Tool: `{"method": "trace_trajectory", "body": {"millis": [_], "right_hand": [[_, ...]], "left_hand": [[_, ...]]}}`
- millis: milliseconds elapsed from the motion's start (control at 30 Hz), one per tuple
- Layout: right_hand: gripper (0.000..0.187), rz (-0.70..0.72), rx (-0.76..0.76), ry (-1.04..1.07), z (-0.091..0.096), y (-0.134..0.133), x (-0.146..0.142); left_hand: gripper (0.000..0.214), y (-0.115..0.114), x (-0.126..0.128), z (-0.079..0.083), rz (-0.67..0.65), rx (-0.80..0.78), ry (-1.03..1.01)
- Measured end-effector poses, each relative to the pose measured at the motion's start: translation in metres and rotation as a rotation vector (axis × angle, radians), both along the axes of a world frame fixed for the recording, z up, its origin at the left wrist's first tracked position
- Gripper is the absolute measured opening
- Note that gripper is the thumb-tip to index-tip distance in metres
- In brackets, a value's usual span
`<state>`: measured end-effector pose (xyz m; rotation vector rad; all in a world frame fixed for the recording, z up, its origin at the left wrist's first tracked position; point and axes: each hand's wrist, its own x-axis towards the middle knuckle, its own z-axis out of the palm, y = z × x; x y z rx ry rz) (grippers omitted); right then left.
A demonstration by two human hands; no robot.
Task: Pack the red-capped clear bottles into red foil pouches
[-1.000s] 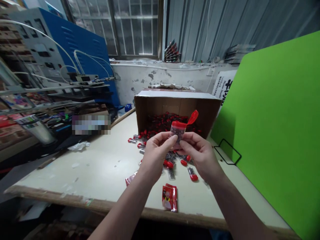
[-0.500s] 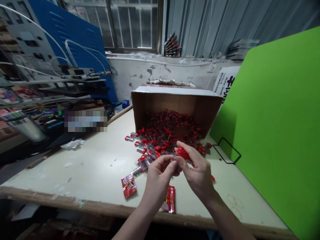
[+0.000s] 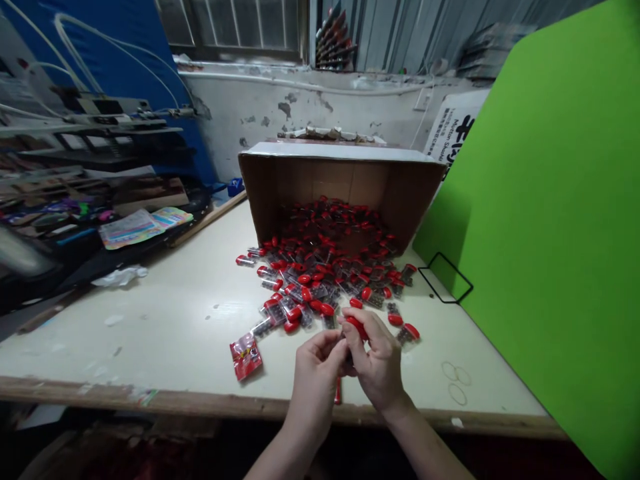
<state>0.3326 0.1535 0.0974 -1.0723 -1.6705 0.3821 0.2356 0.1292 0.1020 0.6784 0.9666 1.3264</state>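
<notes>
At the far left stood a blue machine (image 3: pixel 115 47) with white tubes looping off it, and in front of it cluttered shelves. A colourful printed sheet (image 3: pixel 145 225) lay on the dark bench beside the pale table (image 3: pixel 175 320), and a crumpled white scrap (image 3: pixel 120 275) sat just at the table's left edge. Nearer, left of the hands, one red sachet (image 3: pixel 245 355) lay flat on the tabletop.

In the middle, a cardboard box (image 3: pixel 280 187) lay tipped on its side with its mouth facing near. A heap of small capsules (image 3: pixel 325 267) with red caps spilled out of it onto the table, reaching almost to the hands.

The left hand (image 3: pixel 317 370) and the right hand (image 3: pixel 380 363) met over the near edge of the table, fingertips touching. Both were closed on a red-capped container (image 3: pixel 356 327): the left pinched it from the left, and the right wrapped it, thumb on the red cap. Its body was mostly hidden by the fingers. A second sachet (image 3: pixel 339 393) showed partly beneath the hands.

To the right, a black wire loop (image 3: pixel 445 283) rested on the table against a large green board (image 3: pixel 550 220). A white sign (image 3: pixel 453 130) with black lettering leaned at the far wall behind it.
</notes>
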Motion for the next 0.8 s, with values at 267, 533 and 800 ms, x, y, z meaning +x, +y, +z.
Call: {"method": "trace_trajectory", "body": {"millis": [267,533,800], "right_hand": [[0.037,0.134,-0.249,0.115,-0.026,-0.006,0.009],[0.056,0.256,-0.448,0.296,-0.031,-0.012,0.014],[0.047,0.106,-0.306,0.026,-0.037,-0.009,0.021]], "left_hand": [[0.026,0.001,-0.008,-0.014,-0.065,-0.126,0.001],[0.025,0.002,-0.011,-0.008,-0.087,-0.183,-0.055],[0.027,0.001,-0.01,-0.01,-0.13,-0.225,0.039]]}}
